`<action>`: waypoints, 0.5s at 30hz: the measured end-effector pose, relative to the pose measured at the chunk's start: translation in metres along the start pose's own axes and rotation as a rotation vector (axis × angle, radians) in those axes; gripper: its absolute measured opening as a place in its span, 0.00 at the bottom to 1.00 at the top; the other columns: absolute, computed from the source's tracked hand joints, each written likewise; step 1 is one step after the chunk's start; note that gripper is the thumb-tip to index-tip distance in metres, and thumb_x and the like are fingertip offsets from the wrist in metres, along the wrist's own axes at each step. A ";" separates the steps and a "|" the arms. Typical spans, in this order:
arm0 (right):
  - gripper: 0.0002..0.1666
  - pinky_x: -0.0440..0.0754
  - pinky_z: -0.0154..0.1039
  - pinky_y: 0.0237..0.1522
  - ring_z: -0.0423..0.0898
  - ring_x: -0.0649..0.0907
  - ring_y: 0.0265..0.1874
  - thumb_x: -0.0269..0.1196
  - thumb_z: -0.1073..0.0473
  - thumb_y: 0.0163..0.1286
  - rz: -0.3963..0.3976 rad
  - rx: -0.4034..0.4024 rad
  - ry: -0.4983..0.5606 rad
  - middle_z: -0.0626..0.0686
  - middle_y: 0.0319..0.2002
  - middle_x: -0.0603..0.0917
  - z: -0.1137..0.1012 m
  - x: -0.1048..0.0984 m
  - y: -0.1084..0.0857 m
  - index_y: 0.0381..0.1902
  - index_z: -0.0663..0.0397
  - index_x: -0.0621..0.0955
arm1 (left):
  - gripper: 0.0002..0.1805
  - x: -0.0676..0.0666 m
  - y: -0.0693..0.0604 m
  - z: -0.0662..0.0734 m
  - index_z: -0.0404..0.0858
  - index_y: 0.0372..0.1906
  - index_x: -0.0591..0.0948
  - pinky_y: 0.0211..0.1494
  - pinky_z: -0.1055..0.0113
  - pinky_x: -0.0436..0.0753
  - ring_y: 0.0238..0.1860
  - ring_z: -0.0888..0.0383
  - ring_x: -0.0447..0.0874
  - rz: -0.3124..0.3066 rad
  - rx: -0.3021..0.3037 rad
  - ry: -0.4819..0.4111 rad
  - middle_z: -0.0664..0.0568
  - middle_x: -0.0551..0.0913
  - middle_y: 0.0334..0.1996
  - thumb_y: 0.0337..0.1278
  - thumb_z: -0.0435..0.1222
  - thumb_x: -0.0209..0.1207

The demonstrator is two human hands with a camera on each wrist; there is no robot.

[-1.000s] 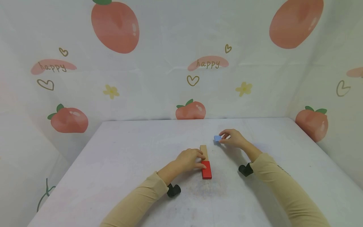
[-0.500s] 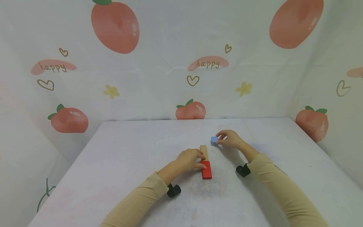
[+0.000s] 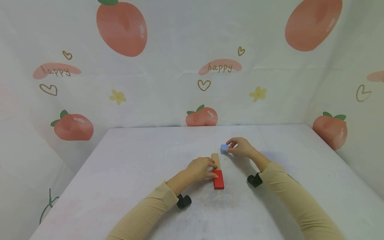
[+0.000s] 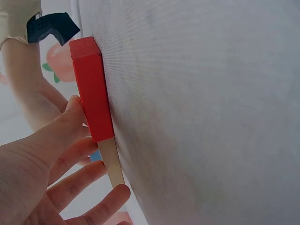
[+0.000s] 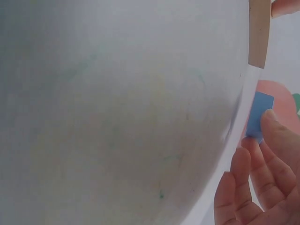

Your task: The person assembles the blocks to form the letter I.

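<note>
A red block (image 3: 218,180) lies on the white table, end to end with a plain wooden block (image 3: 216,161) just beyond it. My left hand (image 3: 199,169) reaches over both from the left. Its thumb touches the red block, while the spread, relaxed fingers lie at the wooden block; the left wrist view has them unclosed (image 4: 84,201). Beyond the wooden block's far end, slightly right, my right hand (image 3: 241,147) pinches a small blue block (image 3: 224,148) between thumb and fingers. In the right wrist view the blue block (image 5: 259,115) stands apart from the wooden block (image 5: 259,33).
A white cloth with printed peaches (image 3: 201,116) hangs behind the table (image 3: 156,146). Each wrist wears a black camera mount, one on the left (image 3: 184,202) and one on the right (image 3: 255,180). Faint stains mark the tabletop in front of the red block.
My right hand has moved left with the blue block, bringing it closer to the wooden block's far end. The left hand and the red and wooden blocks have stayed put.
</note>
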State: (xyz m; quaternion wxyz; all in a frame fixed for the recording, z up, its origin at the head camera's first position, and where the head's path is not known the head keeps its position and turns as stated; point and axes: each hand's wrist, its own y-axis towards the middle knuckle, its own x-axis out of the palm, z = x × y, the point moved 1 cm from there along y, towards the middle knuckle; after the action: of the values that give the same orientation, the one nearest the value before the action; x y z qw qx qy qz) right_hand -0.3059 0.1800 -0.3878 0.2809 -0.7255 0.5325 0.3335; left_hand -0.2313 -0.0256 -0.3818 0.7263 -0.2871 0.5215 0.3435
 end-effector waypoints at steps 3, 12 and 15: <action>0.20 0.73 0.32 0.33 0.47 0.77 0.32 0.65 0.59 0.60 0.007 -0.021 0.004 0.60 0.35 0.82 0.000 0.001 0.001 0.48 0.64 0.79 | 0.20 0.000 0.000 0.000 0.45 0.48 0.84 0.58 0.62 0.77 0.57 0.56 0.78 0.003 0.006 0.002 0.53 0.81 0.53 0.49 0.48 0.65; 0.20 0.72 0.31 0.30 0.46 0.76 0.30 0.66 0.60 0.59 0.019 -0.042 0.009 0.60 0.34 0.82 -0.005 0.004 0.001 0.47 0.65 0.79 | 0.21 0.000 0.000 0.000 0.45 0.49 0.83 0.60 0.62 0.77 0.58 0.56 0.77 -0.008 0.003 -0.007 0.53 0.81 0.54 0.50 0.48 0.65; 0.19 0.72 0.31 0.30 0.45 0.76 0.30 0.65 0.60 0.59 0.017 -0.039 0.009 0.59 0.34 0.82 -0.005 0.005 0.002 0.47 0.64 0.79 | 0.21 0.000 0.000 0.000 0.45 0.50 0.83 0.60 0.62 0.77 0.58 0.56 0.77 -0.008 0.002 -0.008 0.53 0.81 0.54 0.50 0.48 0.65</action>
State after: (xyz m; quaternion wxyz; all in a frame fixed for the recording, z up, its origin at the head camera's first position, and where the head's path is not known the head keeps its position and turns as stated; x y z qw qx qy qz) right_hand -0.3054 0.1725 -0.3890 0.2614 -0.7279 0.5331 0.3428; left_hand -0.2316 -0.0257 -0.3823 0.7300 -0.2870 0.5180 0.3411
